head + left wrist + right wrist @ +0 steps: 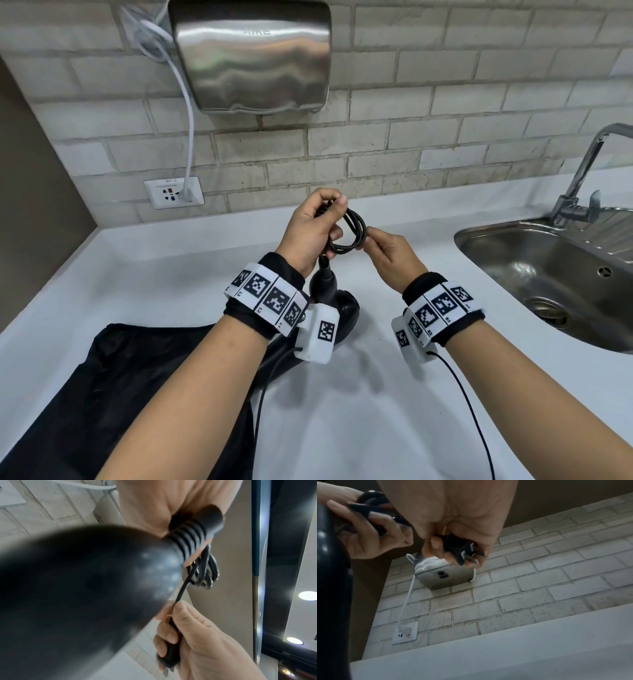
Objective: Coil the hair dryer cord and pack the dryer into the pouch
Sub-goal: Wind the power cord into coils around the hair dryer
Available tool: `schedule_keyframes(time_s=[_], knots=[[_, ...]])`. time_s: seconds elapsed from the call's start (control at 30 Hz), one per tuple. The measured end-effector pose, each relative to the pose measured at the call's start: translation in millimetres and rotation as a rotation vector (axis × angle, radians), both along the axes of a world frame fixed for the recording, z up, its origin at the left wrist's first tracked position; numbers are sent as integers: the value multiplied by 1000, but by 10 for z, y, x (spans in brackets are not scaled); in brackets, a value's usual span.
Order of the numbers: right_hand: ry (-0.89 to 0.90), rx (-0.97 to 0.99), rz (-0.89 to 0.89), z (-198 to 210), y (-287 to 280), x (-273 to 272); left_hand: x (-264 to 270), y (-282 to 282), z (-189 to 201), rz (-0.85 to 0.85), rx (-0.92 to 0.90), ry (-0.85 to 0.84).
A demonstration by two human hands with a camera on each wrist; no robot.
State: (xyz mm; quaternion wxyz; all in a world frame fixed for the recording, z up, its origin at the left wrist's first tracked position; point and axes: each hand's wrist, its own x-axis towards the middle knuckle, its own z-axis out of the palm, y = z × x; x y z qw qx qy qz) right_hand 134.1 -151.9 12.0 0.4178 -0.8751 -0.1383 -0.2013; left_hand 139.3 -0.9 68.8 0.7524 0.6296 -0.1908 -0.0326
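In the head view my left hand (313,229) grips a small coil of black cord (349,233) above the white counter. The black hair dryer (347,308) hangs below that hand, its body partly hidden by my left wrist. My right hand (387,250) touches the coil's right side. Its fingers curl round the black plug (462,550), prongs pointing outward. In the left wrist view the dryer's handle (85,588) fills the left side, with the ribbed cord collar (190,540) beside the coil (204,572). The black pouch (120,394) lies flat on the counter under my left forearm.
A steel sink (496,240) with a faucet (582,171) sits at the right. A steel hand dryer (253,54) hangs on the brick wall, its white cable plugged into a socket (174,193). White counter (376,411) spreads between my forearms.
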Motion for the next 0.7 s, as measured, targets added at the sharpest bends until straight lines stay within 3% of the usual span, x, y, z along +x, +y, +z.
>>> schedule_keyframes(time_s=[0.27, 0.5, 0.7], knots=[[-115, -188, -392, 390, -135, 61, -67, -50, 38, -44, 148, -35], [-370, -273, -505, 715, -52, -57, -104, -48, 68, -6, 218, -134], [-507, -293, -537, 832, 12, -232, -87, -20, 114, -80, 373, -203]])
